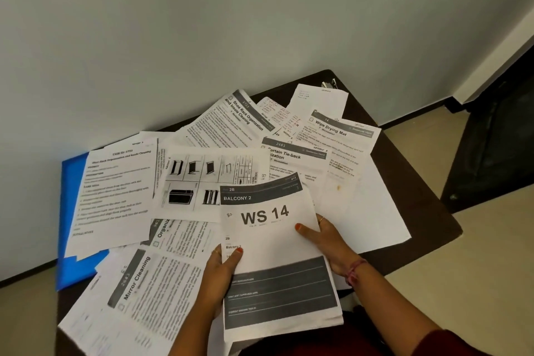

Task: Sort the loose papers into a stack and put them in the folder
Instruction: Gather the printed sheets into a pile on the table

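While both hands hold one small stack of papers (pixel 274 257) at about 6 o'clock of the table (pixel 427 211), many other loose papers (pixel 208 176) lie spread over the dark top. The left hand (pixel 219 272) grips the stack at its left edge, with the thumb lying on the top sheet and the other fingers under it. The right hand (pixel 326 240) grips the right edge in the same way, the thumb on top of the sheet; a ring is on one finger and a red thread band is on the wrist. The top sheet of the stack shows the words "BALCONY 2" and "WS 14" and has a dark grey block in its lower part. The blue folder (pixel 72 211) lies at about 9 o'clock, at the left edge of the table, and a text sheet (pixel 115 196) covers most of it, so I cannot tell if it is open or closed. A sheet titled "Mirror Cleaning" (pixel 138 292) lies at 7 o'clock, just beside the left hand. A sheet with furniture drawings (pixel 202 179) is in the middle, partly under the held stack. At 12 to 1 o'clock lie the sheets "Shoe Rack Organization" (pixel 231 121), "Curtain Tie-back" (pixel 291 159) and "Wipe Drying Mat" (pixel 341 139), overlapping each other. A small metal clip (pixel 329 84) sits at the far corner, near the grey wall (pixel 202 23).
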A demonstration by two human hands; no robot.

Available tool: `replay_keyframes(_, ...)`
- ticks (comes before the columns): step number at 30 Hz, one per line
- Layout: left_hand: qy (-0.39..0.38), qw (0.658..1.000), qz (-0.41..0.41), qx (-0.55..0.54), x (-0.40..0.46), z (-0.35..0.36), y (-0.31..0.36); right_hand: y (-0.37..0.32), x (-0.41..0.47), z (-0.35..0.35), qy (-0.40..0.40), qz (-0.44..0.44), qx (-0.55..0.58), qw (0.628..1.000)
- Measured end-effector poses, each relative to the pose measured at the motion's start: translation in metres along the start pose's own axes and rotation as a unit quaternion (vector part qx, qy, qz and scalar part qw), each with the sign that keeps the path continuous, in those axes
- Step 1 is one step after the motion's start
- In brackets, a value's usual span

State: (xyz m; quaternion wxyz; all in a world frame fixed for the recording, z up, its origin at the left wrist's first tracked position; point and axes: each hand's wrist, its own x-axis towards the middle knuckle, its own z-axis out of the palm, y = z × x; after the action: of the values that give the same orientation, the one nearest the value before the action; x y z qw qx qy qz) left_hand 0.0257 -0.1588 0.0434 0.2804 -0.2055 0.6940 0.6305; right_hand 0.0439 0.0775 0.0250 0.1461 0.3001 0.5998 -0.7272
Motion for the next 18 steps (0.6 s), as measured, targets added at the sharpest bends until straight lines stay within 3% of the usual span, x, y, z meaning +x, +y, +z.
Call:
replay_keyframes(8, 0.028, 0.999, 0.007, -0.039, -0.003, -0.020, -0.009, 0.006, -0.001, 0.020, -0.024, 0.016, 0.038, 0.999)
replay_keyframes(18, 0.057, 0.997, 0.036, -0.025, -0.003, -0.035, -0.020, 0.005, 0.000, 0.044, -0.043, -0.016, -0.036, 0.998)
